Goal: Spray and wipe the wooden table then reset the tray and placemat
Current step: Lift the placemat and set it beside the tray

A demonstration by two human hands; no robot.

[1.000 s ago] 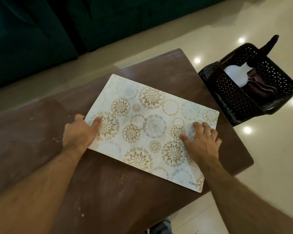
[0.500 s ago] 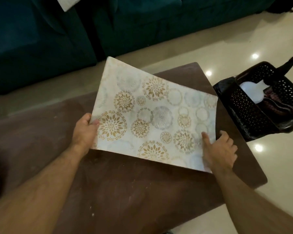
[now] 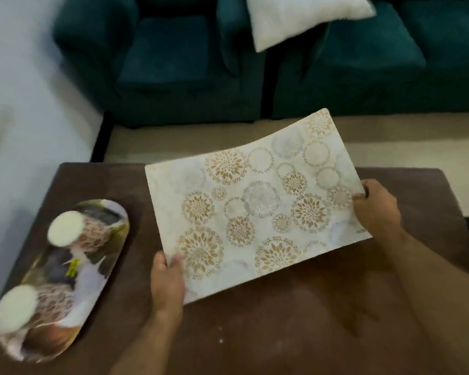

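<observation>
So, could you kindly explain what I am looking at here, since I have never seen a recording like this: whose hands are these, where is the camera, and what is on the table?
There is no machine here: a person wears a wide-angle camera on the head, so you look down along their bare arms. The left hand pinches the near left corner of a patterned placemat, and the right hand grips its right edge, so the mat is lifted and bowed above the brown wooden table. On the table's left end lies an oval printed tray carrying two patterned cups; motion blurs them. The tabletop shows pale specks and smears. Behind stand dark green sofas with a white cushion.
</observation>
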